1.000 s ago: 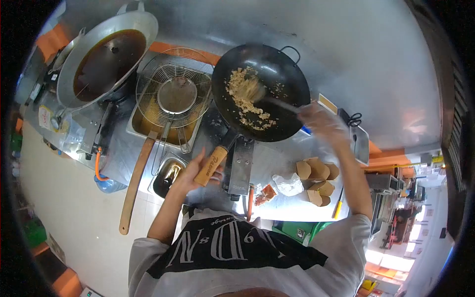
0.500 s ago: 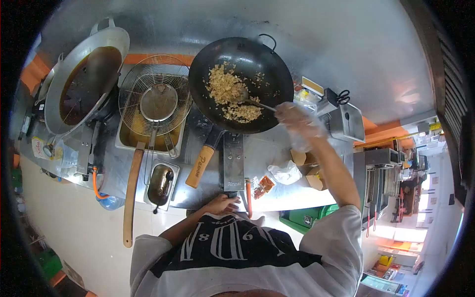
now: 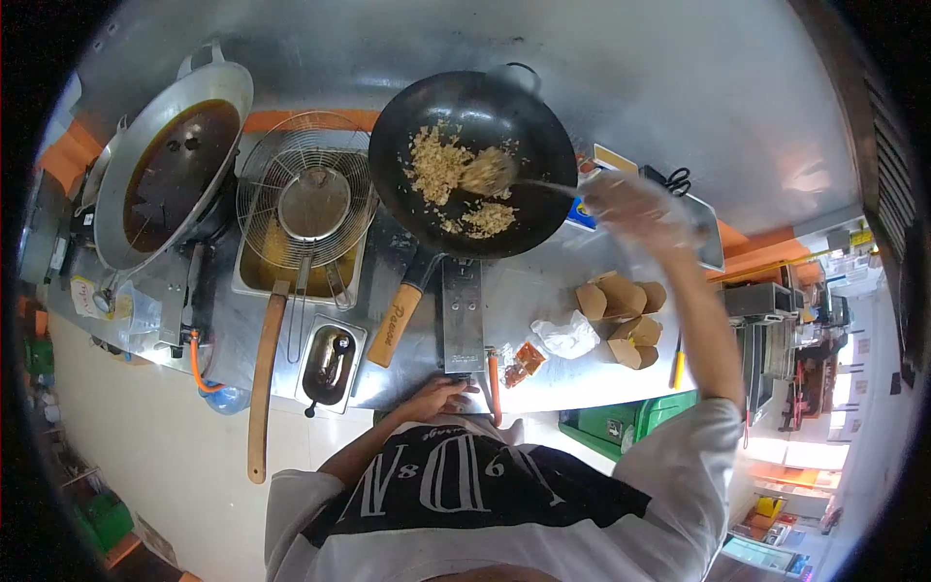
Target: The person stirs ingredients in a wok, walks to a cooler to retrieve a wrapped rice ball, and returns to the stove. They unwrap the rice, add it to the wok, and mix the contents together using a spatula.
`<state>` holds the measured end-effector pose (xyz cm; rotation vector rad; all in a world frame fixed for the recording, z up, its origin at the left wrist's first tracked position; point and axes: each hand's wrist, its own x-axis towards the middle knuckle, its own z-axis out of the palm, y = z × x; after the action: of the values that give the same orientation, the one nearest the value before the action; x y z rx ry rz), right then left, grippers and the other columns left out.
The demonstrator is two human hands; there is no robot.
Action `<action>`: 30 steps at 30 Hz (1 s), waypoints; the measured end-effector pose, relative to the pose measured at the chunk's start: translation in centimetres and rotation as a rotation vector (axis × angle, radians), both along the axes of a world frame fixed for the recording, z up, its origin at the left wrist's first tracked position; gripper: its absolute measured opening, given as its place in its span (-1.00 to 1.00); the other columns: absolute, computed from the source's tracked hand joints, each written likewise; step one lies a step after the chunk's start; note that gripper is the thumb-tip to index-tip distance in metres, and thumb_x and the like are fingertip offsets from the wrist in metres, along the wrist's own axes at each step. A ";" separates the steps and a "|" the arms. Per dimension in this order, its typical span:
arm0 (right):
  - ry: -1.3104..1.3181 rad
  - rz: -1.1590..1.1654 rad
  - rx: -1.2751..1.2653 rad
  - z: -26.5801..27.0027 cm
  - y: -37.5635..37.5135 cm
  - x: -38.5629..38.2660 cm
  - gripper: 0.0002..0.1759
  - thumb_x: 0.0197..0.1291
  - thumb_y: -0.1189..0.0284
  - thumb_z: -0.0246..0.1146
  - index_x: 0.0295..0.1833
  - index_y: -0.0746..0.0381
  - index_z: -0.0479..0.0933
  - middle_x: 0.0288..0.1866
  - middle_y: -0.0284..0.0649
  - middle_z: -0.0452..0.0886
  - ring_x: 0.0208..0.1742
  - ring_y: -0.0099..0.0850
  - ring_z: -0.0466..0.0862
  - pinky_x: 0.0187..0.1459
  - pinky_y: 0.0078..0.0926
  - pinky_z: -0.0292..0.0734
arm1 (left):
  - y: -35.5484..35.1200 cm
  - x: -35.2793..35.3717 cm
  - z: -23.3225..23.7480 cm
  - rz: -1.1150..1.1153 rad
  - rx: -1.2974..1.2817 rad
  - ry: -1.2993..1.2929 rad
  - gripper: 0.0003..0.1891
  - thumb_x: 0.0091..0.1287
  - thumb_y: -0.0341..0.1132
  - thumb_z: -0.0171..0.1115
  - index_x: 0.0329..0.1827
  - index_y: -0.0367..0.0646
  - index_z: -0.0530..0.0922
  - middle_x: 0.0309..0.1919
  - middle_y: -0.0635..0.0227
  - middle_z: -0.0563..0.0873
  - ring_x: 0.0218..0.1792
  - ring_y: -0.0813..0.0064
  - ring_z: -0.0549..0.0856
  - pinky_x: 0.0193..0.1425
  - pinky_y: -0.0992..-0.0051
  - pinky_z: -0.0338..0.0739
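Note:
A black wok (image 3: 407, 199) holds chopped, fried-rice-like food (image 3: 436, 165), spread over its middle. My right hand (image 3: 635, 209), in a clear plastic glove, is closed on the long handle of a metal cooking spoon (image 3: 543, 184) just right of the wok. The spoon's head is blurred and carries a clump of the food. At the counter's front edge, my left hand (image 3: 436, 399) has its fingers curled at a black stove knob (image 3: 467, 380) on the burner front. The wok's wooden handle (image 3: 394, 325) points toward me, left of the burner, with neither hand on it.
Left stands a large pan (image 3: 116, 218) of dark oil. A wire strainer (image 3: 257, 209) rests over a metal tray (image 3: 250, 283), its wooden handle (image 3: 264, 398) jutting past the counter edge. Right lie cardboard boxes (image 3: 621, 296), crumpled white plastic (image 3: 567, 337), red sauce packets (image 3: 524, 364) and a yellow-handled knife (image 3: 678, 371).
My right hand has moved right and slightly up, lifting the spoon's head with food on it. The cardboard boxes and knife now show more fully. My left hand stays at the front edge.

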<state>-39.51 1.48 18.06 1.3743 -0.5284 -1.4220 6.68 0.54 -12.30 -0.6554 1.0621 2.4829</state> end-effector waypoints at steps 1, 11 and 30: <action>-0.151 0.013 0.055 2.7 -0.1 -1.9 -0.70 0.34 0.45 0.27 0.17 0.14 0.59 0.16 -0.37 0.65 0.18 -0.48 0.63 0.31 -0.50 0.52 | 0.1 -0.2 -0.6 0.007 0.027 -0.028 -0.58 0.69 -0.04 0.03 0.39 -0.08 0.56 0.29 0.47 0.67 0.11 0.60 0.60 0.16 0.50 0.55; -1.509 -0.266 0.413 -4.7 -5.7 -1.9 -0.84 0.35 0.50 0.25 -0.01 0.18 0.67 -0.05 -0.26 0.74 0.04 -0.19 0.69 0.04 -0.36 0.63 | 0.8 -0.1 -3.8 0.066 0.049 -0.009 -0.53 0.62 0.00 0.16 0.34 -0.20 0.58 0.24 0.28 0.72 0.16 0.39 0.68 0.26 0.34 0.62; -1.158 -0.590 0.468 -5.3 -8.0 6.9 -0.75 0.28 0.43 0.22 0.02 0.22 0.69 0.09 -0.15 0.72 0.20 -0.19 0.69 0.26 -0.37 0.59 | -12.2 0.9 15.9 0.476 0.222 0.091 -0.59 0.52 -0.07 0.33 0.28 -0.04 0.50 -0.30 0.46 0.55 -0.48 0.62 0.50 -0.48 0.59 0.34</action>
<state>-32.61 -6.51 12.78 2.5509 -1.4969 -1.0703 7.57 -11.68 3.60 -0.8065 0.7018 3.0058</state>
